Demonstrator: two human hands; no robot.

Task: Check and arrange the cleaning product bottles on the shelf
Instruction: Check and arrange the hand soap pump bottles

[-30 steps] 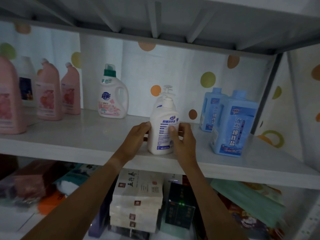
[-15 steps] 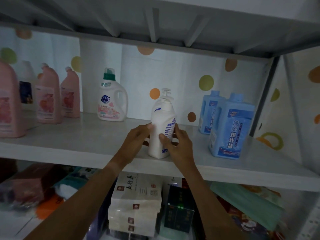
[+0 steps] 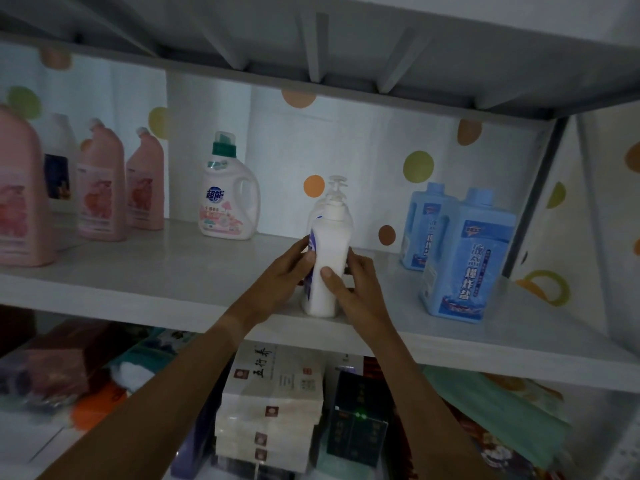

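Note:
A white pump bottle (image 3: pixel 329 258) stands near the front edge of the white shelf (image 3: pixel 173 271), its blue label turned to the left. My left hand (image 3: pixel 284 275) holds its left side and my right hand (image 3: pixel 349 282) grips its right side, thumb across the front. A second pump bottle (image 3: pixel 335 188) stands right behind it, mostly hidden. Two blue bottles (image 3: pixel 464 258) stand to the right. A white jug with a green cap (image 3: pixel 228 195) and several pink bottles (image 3: pixel 104 188) stand to the left.
The shelf above (image 3: pixel 311 46) hangs low over the bottles. A grey post (image 3: pixel 533 195) closes the right end. Stacked white boxes (image 3: pixel 273 403), a dark box (image 3: pixel 356 420) and green packs (image 3: pixel 495 407) fill the lower shelf. Bare shelf lies between the jug and the pump bottle.
Both hands have turned the pump bottle clockwise seen from above, so its blue label has swung from facing me to facing left. The bottle stays at the same spot on the shelf.

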